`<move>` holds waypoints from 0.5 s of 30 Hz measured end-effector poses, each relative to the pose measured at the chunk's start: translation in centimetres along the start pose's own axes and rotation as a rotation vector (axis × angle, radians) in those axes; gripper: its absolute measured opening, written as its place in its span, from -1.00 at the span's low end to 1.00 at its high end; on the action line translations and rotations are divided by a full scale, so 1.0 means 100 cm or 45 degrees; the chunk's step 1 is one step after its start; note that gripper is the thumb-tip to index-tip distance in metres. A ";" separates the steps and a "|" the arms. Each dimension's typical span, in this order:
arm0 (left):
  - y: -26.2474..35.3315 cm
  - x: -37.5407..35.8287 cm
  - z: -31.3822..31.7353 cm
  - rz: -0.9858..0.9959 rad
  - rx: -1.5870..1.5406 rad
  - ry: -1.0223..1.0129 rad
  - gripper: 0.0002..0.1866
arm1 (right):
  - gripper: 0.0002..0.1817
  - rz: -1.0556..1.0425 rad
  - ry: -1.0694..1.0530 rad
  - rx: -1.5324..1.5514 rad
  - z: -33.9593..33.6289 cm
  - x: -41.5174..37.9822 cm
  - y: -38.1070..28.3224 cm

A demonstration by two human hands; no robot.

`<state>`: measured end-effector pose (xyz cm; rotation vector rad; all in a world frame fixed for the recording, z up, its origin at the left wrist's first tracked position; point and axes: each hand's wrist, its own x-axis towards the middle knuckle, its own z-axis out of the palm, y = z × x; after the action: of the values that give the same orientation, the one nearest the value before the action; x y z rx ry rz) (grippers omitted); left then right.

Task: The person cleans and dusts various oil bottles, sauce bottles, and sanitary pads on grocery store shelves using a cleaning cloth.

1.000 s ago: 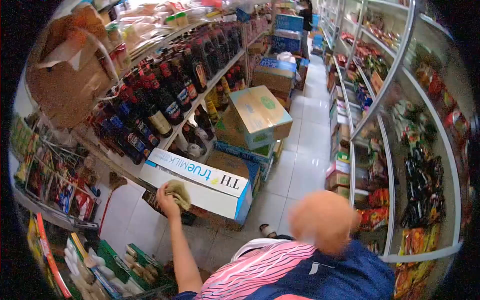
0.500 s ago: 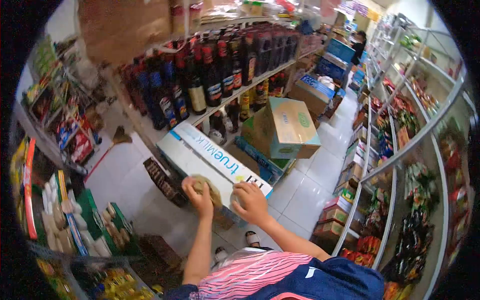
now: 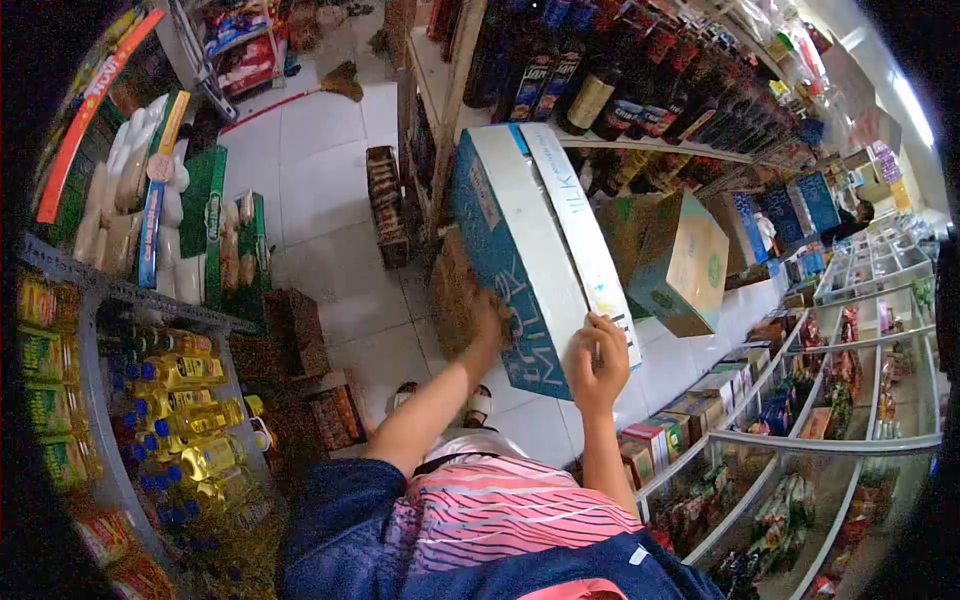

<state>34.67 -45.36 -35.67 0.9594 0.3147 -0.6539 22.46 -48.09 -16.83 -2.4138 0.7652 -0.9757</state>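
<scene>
A large blue and white carton point(image 3: 525, 230) with "MILK" lettering stands in front of me, its top flaps meeting along a seam. My right hand point(image 3: 600, 362) rests at the near right end of its top, fingers bent and slightly apart. Low beside the carton's blue left side is my left hand point(image 3: 485, 318), blurred, with its fingers hard to make out. A brown blurred shape point(image 3: 452, 285) lies just beyond that hand; whether the hand touches it is unclear. Another carton point(image 3: 690, 265), brown and teal, stands to the right.
Shelves of dark bottles point(image 3: 600, 100) rise behind the carton. Oil bottles point(image 3: 200, 420) fill a rack at the lower left. A broom point(image 3: 342, 82) lies on the tiled floor point(image 3: 320, 170). Glass-fronted shelving point(image 3: 780, 490) runs along the right. A narrow box point(image 3: 386, 205) stands left of the carton.
The view has turned, so the carton's blue side now shows. My left hand has moved from the carton's top down beside its left side. My right hand remains at the near end.
</scene>
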 end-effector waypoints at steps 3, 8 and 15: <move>0.061 0.059 0.046 0.407 0.070 0.057 -0.66 | -0.80 0.011 -0.006 -0.031 0.000 -0.002 0.000; 0.110 0.141 0.077 0.597 0.352 0.127 -0.44 | -0.80 0.065 -0.009 0.006 0.003 -0.003 -0.001; 0.018 0.075 -0.005 0.208 0.843 -0.018 -0.51 | -0.84 0.074 0.017 0.028 0.003 -0.004 -0.001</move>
<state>41.60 -46.99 -38.64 1.5927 -0.0048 -0.6235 22.50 -47.67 -17.16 -2.3552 0.8198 -0.9735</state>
